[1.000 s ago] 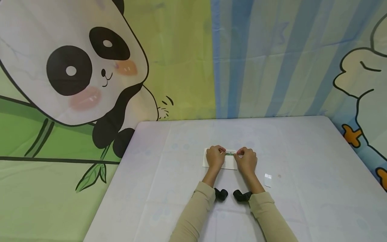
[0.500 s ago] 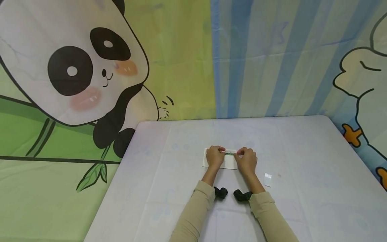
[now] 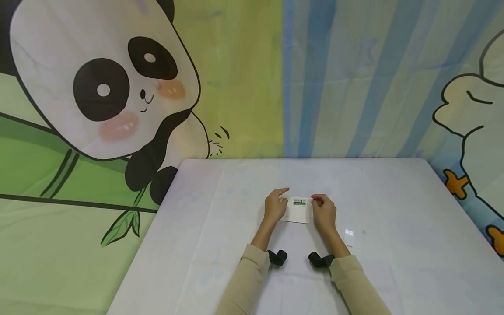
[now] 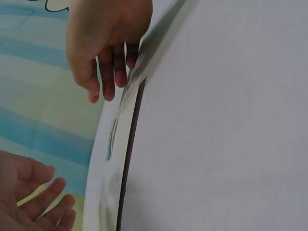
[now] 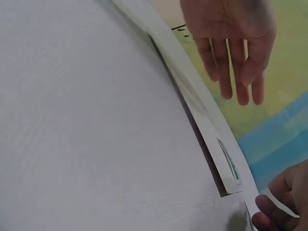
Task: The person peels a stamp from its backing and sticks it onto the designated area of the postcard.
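A flat white envelope-like rectangle (image 3: 298, 215) lies on the table, with a small green-and-white stamp-like picture (image 3: 299, 202) at its upper right corner. Over its left part hovers my left hand (image 3: 274, 206), thumb and index finger spread, holding nothing. Beside the right edge is my right hand (image 3: 324, 213), its fingers loosely bent and nothing visible between them. From the left wrist, the rectangle (image 4: 127, 130) appears nearly edge-on, both hands apart from it. In the right wrist view, the picture (image 5: 230, 161) sits near the right hand's fingers (image 5: 274, 211).
A small shiny, translucent piece (image 3: 348, 236) lies to the right of my right hand. Black wrist-worn devices (image 3: 278, 257) stick out near the sleeves. The white-covered table (image 3: 393, 197) ends at cartoon-printed curtains (image 3: 240, 87) behind and at the sides.
Both hands, which were pressing at the stamp-like picture, have drawn away from it: the left moved left with its fingers spread, the right slightly right. The picture is now uncovered. The head view shifted slightly.
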The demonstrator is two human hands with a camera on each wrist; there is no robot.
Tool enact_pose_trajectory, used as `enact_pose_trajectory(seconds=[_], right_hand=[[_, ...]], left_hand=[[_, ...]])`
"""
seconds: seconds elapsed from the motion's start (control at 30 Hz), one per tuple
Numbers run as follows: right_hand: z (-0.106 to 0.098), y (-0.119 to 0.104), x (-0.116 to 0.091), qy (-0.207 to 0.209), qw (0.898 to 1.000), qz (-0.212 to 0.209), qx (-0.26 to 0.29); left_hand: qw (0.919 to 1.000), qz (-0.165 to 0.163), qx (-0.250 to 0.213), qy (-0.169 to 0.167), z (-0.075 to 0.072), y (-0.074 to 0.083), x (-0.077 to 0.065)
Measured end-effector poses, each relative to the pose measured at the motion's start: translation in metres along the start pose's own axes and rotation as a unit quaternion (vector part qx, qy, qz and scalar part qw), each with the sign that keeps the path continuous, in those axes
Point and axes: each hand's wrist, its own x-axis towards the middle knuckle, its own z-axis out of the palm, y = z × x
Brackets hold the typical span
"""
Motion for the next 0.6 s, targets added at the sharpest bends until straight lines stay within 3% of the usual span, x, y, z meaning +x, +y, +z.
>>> enact_pose_trajectory(seconds=[0.07, 0.13, 0.23, 0.3, 0.4, 0.6], right_hand=[[0.002, -0.001, -0.004, -0.015, 0.999, -0.041, -0.025], [0.006, -0.004, -0.008, -0.042, 0.992, -0.101, -0.069], [0.014, -0.008, -0.012, -0.100, 0.967, -0.192, -0.138], [0.020, -0.010, -0.014, -0.140, 0.949, -0.223, -0.176], [0.028, -0.009, -0.018, -0.179, 0.930, -0.230, -0.225], [0.035, -0.010, -0.026, -0.196, 0.916, -0.213, -0.279]], left_hand=[[0.9961, 0.038, 0.076, -0.025, -0.009, -0.004, -0.005], [0.9826, 0.065, 0.161, -0.066, -0.016, -0.009, -0.009], [0.9524, 0.088, 0.263, -0.127, -0.021, -0.018, -0.016], [0.9382, 0.089, 0.297, -0.153, -0.022, -0.024, -0.019], [0.9288, 0.085, 0.319, -0.168, -0.022, -0.031, -0.024], [0.9147, 0.090, 0.352, -0.178, -0.023, -0.039, -0.030]])
